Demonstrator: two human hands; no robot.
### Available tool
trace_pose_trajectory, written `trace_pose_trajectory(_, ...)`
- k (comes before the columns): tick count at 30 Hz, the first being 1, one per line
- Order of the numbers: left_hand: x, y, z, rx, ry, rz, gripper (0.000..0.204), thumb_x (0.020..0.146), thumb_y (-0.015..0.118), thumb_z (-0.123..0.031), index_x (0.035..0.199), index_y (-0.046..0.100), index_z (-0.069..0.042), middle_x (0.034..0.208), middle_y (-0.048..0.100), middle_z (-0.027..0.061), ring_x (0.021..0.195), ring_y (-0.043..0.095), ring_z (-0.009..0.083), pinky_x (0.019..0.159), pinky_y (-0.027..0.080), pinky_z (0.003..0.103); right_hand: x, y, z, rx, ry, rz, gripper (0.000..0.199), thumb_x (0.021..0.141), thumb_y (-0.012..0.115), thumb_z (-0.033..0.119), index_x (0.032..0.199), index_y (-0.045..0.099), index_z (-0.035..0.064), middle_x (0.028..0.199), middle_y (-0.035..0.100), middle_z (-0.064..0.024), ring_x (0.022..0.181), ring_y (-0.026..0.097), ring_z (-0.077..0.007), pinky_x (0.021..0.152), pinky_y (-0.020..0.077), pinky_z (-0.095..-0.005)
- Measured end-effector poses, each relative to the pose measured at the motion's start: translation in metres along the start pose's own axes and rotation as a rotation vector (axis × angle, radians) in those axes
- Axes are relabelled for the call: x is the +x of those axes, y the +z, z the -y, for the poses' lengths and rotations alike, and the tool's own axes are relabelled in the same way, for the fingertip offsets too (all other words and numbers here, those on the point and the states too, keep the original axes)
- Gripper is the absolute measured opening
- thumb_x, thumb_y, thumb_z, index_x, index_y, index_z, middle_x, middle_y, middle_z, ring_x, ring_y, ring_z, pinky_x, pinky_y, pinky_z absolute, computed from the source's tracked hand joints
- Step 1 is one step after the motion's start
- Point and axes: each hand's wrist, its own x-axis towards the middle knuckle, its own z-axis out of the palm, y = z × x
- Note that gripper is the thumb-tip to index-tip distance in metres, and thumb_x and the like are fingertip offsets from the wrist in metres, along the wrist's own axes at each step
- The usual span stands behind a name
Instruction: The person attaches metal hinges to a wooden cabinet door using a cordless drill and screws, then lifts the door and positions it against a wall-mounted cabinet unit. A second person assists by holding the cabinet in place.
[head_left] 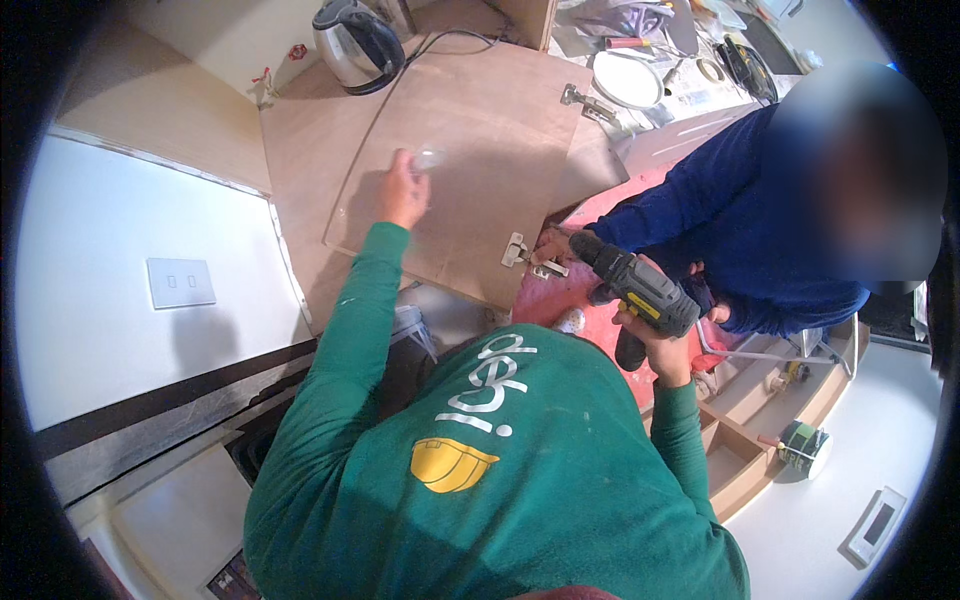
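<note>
My left hand [405, 190] is closed on a small clear object [428, 158], blurred, its kind hard to make out. It is over a brown wooden cabinet door [470, 130] lying flat. My right hand [655, 345] grips a black-and-grey cordless drill [645, 290] with a yellow stripe, its chuck pointing up and left. Two metal cabinet hinges sit along the door's right edge: an upper hinge [588, 103] and a lower hinge [533, 258]. A co-worker's hand [553, 245] is by the lower hinge, close to the drill's chuck.
A co-worker in a dark blue top [740, 200] is at the right. An electric kettle [358, 48] and its cord are beyond the door. The cluttered counter at the back right holds a white round lid [627, 80]. A divided wooden drawer [735, 450] and a wall switch [181, 283] flank me.
</note>
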Motion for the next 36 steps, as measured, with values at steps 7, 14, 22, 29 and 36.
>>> trace_pose_trajectory(7, -0.029, -0.073, 0.103, -0.025, 0.085, -0.215, 0.031, 0.089, 0.066, -0.010, 0.118, 0.071, -0.007, 0.104, 0.073, 0.0210, 0.096, 0.070, 0.0416, 0.085, 0.056, 0.046, 0.027, 0.021, 0.027, 0.105, -0.115, 0.077, 0.098, 0.084, 0.083, 0.003, 0.165, 0.029, 0.0049, 0.149, 0.057, -0.0093, 0.122, 0.061, -0.0170, 0.106, 0.0494, -0.0346)
trace_pose_trajectory(14, -0.072, -0.076, -0.028, -0.558, -0.525, 0.266, 0.063, 0.095, 0.072, -0.049, 0.136, 0.063, -0.001, 0.132, 0.069, 0.0107, 0.118, 0.064, 0.0198, 0.103, 0.049, 0.038, 0.097, 0.058, 0.070, -0.317, -0.624, 0.155, 0.098, 0.081, 0.086, 0.009, 0.163, 0.033, 0.0056, 0.159, 0.049, -0.0178, 0.141, 0.053, -0.0285, 0.117, 0.0403, -0.0393)
trace_pose_trajectory(22, -0.092, -0.071, -0.160, -1.698, -0.777, 0.234, 0.086, 0.099, 0.051, -0.075, 0.143, 0.055, -0.001, 0.139, 0.063, 0.0120, 0.129, 0.061, 0.0263, 0.113, 0.046, 0.043, 0.138, 0.141, 0.064, -0.848, -1.058, 0.449, 0.078, 0.085, 0.064, 0.012, 0.160, 0.045, 0.0220, 0.129, 0.064, -0.0148, 0.103, 0.065, -0.0350, 0.092, 0.0504, -0.0444)
trace_pose_trajectory(29, -0.143, -0.065, -0.149, -1.664, -1.015, -0.192, 0.046, 0.097, 0.064, -0.050, 0.114, 0.066, -0.007, 0.111, 0.070, 0.0113, 0.105, 0.068, 0.0297, 0.097, 0.055, 0.045, 0.151, 0.130, 0.059, -0.805, -1.162, 0.690, 0.074, 0.078, 0.075, 0.020, 0.150, 0.056, 0.0174, 0.133, 0.065, -0.0139, 0.120, 0.062, -0.0340, 0.100, 0.0515, -0.0441)
trace_pose_trajectory(36, -0.180, -0.085, -0.164, -1.671, -0.938, -0.312, 0.045, 0.094, 0.065, -0.052, 0.104, 0.067, -0.007, 0.102, 0.070, 0.0111, 0.100, 0.067, 0.0320, 0.091, 0.054, 0.048, 0.345, -0.026, -0.020, -0.909, -0.268, -0.292, 0.044, 0.088, 0.074, 0.020, 0.129, 0.061, 0.0087, 0.120, 0.068, -0.0198, 0.108, 0.069, -0.0437, 0.092, 0.0567, -0.0522)
